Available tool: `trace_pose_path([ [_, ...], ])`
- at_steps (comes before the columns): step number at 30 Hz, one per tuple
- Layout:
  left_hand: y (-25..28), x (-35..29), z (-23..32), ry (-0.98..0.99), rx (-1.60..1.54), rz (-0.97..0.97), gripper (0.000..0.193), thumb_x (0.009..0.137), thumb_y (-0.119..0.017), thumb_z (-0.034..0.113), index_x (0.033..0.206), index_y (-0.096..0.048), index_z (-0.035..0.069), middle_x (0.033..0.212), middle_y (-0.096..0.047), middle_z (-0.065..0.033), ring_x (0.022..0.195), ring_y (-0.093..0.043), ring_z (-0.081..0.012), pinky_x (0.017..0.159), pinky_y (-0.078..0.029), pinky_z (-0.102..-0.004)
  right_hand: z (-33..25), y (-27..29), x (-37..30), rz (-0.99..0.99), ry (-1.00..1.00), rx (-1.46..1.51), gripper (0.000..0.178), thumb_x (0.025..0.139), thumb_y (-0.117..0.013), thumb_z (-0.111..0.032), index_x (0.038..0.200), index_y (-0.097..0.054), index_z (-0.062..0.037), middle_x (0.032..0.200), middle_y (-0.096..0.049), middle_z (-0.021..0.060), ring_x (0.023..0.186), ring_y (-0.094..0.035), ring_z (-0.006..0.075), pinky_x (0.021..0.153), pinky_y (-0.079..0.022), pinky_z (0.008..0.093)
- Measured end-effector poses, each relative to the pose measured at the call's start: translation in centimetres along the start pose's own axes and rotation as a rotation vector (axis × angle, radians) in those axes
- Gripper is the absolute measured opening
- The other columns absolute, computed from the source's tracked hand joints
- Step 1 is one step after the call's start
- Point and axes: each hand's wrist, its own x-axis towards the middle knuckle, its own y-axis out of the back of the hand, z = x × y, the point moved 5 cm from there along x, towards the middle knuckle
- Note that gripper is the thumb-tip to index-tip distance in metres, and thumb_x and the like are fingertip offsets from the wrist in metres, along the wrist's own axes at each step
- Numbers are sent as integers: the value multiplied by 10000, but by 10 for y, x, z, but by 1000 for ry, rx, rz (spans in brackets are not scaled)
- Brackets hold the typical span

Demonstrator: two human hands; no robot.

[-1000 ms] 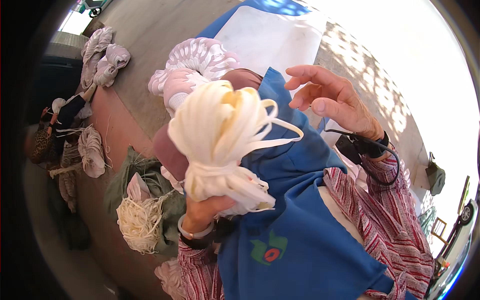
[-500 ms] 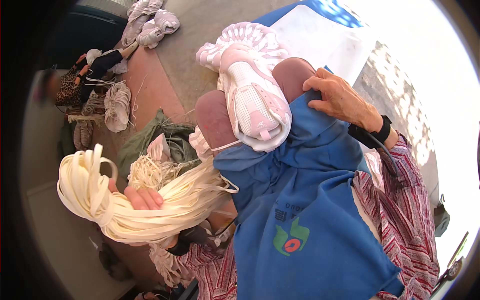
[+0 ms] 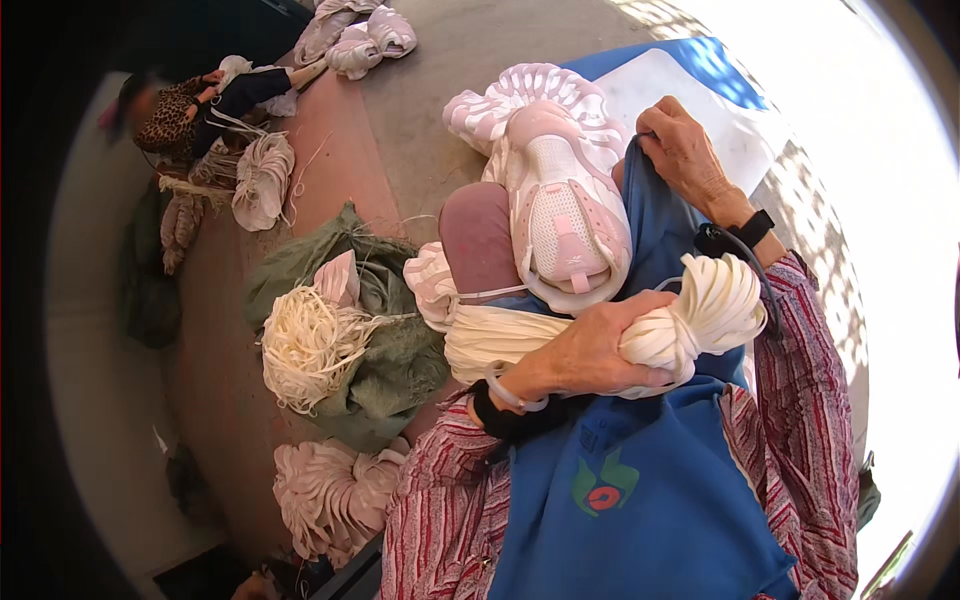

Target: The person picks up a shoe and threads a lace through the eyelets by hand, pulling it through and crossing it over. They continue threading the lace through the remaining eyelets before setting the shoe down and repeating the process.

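My left hand (image 3: 590, 350) is shut around a thick bundle of cream-white strips (image 3: 690, 325), holding it across my lap. Looped ends of the bundle fan out to the right. My right hand (image 3: 685, 150) pinches the edge of the blue cloth (image 3: 640, 480) that covers my lap, near my raised knee. A pink and white sneaker (image 3: 560, 210) on my foot rests just above the bundle. My sleeves are red striped.
A green sack (image 3: 385, 340) with loose cream strips (image 3: 310, 345) lies to the left. Pale pink bundles (image 3: 330, 495) sit below it. Another person (image 3: 190, 110) sits far left beside a white bundle (image 3: 262, 180). A white sheet (image 3: 690, 95) lies on blue cloth ahead.
My left hand has swung the cream bundle from the far left back across my lap. My right hand now grips the blue cloth's edge by my knee.
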Motion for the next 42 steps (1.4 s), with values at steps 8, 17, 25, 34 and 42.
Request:
trace_pose_path([
  [8,-26,8,-52,210,168,-98,787,729,-791,411,1355,-474,54,1182,-645,-185,1076,-640,-312,933,-479,-377,29,10,29,-84,-103,15,75,849,-613,-54,862,-630,18,884,-587,134,796,-602,267,728,-491,360],
  [17,23,-43,-19,-139,200,418,278,877,-705,193,1060,-618,2,923,-653,-145,857,-656,-264,789,-509,-337,109,14,15,-320,-537,159,110,837,-640,-96,861,-656,10,671,-629,54,607,-598,128,592,-509,285],
  [25,97,-106,-42,-34,817,820,172,758,-731,25,870,-602,45,852,-591,-103,826,-570,-302,735,-458,-397,-68,28,2,-390,7,437,308,831,-752,-265,1031,-691,-39,910,-664,60,796,-616,147,701,-504,280],
  [34,80,-123,-42,60,868,697,205,736,-768,100,710,-577,31,763,-564,-101,738,-546,-293,665,-445,-386,-118,-42,-33,-528,538,12,694,653,-832,-191,1282,-542,-153,1410,-447,136,1341,-402,376,1096,-382,495],
  [42,88,-129,-57,294,546,791,272,823,-743,221,744,-593,10,625,-592,-125,556,-565,-312,554,-464,-404,-110,-40,-22,-496,524,144,563,696,-776,-124,1217,-563,-99,1287,-522,138,1193,-525,358,1005,-468,435],
])
